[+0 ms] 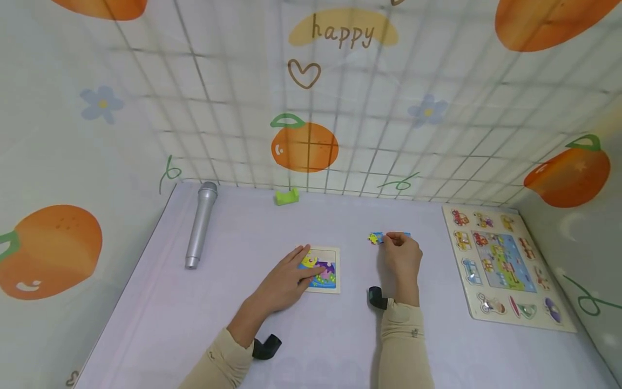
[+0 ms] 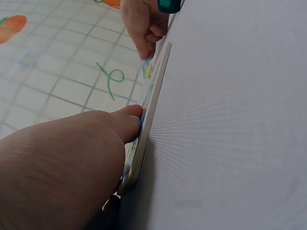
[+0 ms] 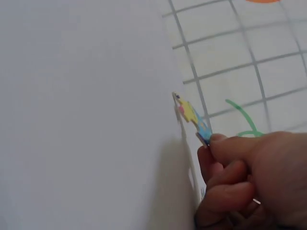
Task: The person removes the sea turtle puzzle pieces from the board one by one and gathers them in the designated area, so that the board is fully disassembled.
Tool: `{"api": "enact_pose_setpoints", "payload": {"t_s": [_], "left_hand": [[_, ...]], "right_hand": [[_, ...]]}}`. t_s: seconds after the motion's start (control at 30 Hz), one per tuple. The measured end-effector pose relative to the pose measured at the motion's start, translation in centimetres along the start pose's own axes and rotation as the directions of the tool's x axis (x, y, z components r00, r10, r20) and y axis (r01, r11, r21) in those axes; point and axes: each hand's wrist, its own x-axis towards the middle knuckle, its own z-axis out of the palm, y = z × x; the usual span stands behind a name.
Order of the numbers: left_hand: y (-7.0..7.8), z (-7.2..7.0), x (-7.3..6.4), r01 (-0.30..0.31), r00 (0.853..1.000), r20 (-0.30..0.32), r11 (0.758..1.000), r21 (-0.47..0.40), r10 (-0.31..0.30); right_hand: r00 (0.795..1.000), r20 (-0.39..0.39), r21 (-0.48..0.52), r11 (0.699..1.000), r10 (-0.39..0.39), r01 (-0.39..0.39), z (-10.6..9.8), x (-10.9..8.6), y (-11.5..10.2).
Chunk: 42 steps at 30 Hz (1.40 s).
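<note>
A small framed jigsaw puzzle (image 1: 323,289) lies on the table, its picture yellow, purple and blue, with a bare strip along the top. My left hand (image 1: 286,281) rests on its left part, fingers extended over the picture. In the left wrist view the puzzle's pale edge (image 2: 156,103) shows beside that hand (image 2: 62,158). To the right of the frame, my right hand (image 1: 402,256) pinches a yellow and blue puzzle piece (image 1: 373,238) between thumb and finger. The right wrist view shows this piece (image 3: 189,113) tilted at the fingertips; the hand covers part of it.
A silver microphone (image 1: 201,224) lies at the table's left. A bright green small block (image 1: 287,196) sits near the back edge. At the right is a large wooden picture board (image 1: 459,270) with vehicle and toy shapes. A printed curtain over a grid (image 1: 359,140) stands behind.
</note>
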Motion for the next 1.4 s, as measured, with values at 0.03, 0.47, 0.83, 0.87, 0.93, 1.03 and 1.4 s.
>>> {"api": "enact_pose_setpoints", "payload": {"t_s": [0.03, 0.47, 0.83, 0.87, 0.93, 1.03, 1.4], "left_hand": [[0.0, 0.0, 0.0, 0.002, 1.0, 0.001, 1.0, 0.0, -0.002], [0.1, -0.1, -0.2, -0.004, 1.0, 0.002, 1.0, -0.023, 0.004], [0.1, 0.0, 0.0, -0.004, 1.0, 0.0, 1.0, -0.012, 0.004], [0.0, 0.0, 0.0, -0.003, 1.0, 0.001, 1.0, -0.01, 0.003], [-0.1, 0.1, 0.0, -0.001, 1.0, 0.0, 1.0, -0.009, 0.001], [-0.1, 0.1, 0.0, 0.0, 1.0, 0.001, 1.0, -0.01, 0.0], [0.0, 0.0, 0.0, -0.004, 1.0, -0.002, 1.0, -0.022, 0.004]], "right_hand": [[1.0, -0.012, 0.001, 1.0, 0.0, 0.0, -0.1, 0.1, 0.1], [0.99, -0.144, 0.008, 1.0, -0.004, 0.006, -0.6, 0.9, 1.3], [0.977, -0.212, 0.003, 1.0, -0.02, 0.021, -0.7, 1.2, 1.4], [0.976, -0.215, 0.004, 1.0, -0.025, 0.026, -0.7, 1.2, 1.4], [0.976, -0.215, 0.005, 0.999, -0.035, 0.037, -0.7, 1.1, 1.5], [0.976, -0.213, -0.007, 0.999, -0.05, 0.05, -0.6, 0.8, 1.5], [0.983, -0.184, -0.079, 0.997, -0.03, 0.016, -0.1, -0.2, 1.3]]}}
